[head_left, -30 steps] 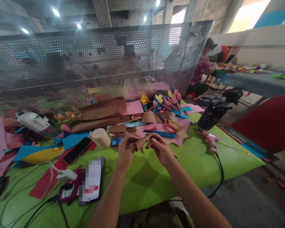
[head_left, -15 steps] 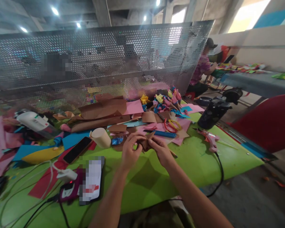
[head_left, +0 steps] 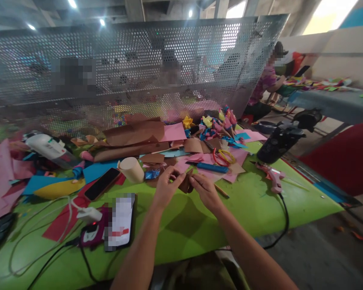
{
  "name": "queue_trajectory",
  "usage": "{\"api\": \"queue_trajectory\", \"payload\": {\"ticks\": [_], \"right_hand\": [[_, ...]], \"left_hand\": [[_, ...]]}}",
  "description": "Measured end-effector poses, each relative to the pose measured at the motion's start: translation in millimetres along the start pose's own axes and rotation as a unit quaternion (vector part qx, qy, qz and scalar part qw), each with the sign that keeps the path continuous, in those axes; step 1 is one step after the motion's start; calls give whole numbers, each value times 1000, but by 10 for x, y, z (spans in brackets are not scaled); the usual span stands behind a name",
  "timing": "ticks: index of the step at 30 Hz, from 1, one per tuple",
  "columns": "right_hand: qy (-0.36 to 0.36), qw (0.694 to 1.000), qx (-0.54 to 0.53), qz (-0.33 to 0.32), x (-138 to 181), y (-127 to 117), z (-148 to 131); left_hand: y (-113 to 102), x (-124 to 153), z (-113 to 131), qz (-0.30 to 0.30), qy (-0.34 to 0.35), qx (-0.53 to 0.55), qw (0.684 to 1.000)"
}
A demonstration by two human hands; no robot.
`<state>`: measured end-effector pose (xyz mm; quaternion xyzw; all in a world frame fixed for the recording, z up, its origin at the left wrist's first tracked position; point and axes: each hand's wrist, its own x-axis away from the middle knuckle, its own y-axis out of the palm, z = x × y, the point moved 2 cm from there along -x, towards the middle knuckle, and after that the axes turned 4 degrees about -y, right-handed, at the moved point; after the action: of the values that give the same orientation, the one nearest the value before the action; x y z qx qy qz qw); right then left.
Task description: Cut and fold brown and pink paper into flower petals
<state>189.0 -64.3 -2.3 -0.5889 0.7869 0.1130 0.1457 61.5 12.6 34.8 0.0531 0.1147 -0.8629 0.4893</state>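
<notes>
Since a second ago the brown paper piece has turned: it stretched slantwise from one hand to the other, and now it stands more upright, narrower, its folded edges gathered between the fingertips. The left hand pinches it from one side with thumb and fingers, the right hand from the other, and both hold it just above the table; the exact fold is too blurred for me to tell.

Biggest from where I stand is the perforated metal screen along the back. Before it spreads the green table, with the hands over its middle. Beyond the screen's end sits a person in a patterned top. Brown sheets lie near the screen, beside a bunch of paper flowers. A dark tumbler stands toward the right, a pink glue gun lying just in front of it. Over on the left, a lit phone lies near a dark phone, with a cream roll close by. Smaller yet, a blue-handled cutter lies past the hands, and a thin yellowish stick just beside the right one.
</notes>
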Motion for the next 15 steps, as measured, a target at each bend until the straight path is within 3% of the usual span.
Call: {"api": "queue_trajectory", "payload": {"ticks": [6, 15], "right_hand": [[-19, 998, 55, -32, 26, 1, -24], [-44, 992, 115, -42, 26, -18, -68]], "left_hand": [[26, -2, -43, -37, -84, 67, 993], [27, -9, -65, -46, -78, 78, 993]]}}
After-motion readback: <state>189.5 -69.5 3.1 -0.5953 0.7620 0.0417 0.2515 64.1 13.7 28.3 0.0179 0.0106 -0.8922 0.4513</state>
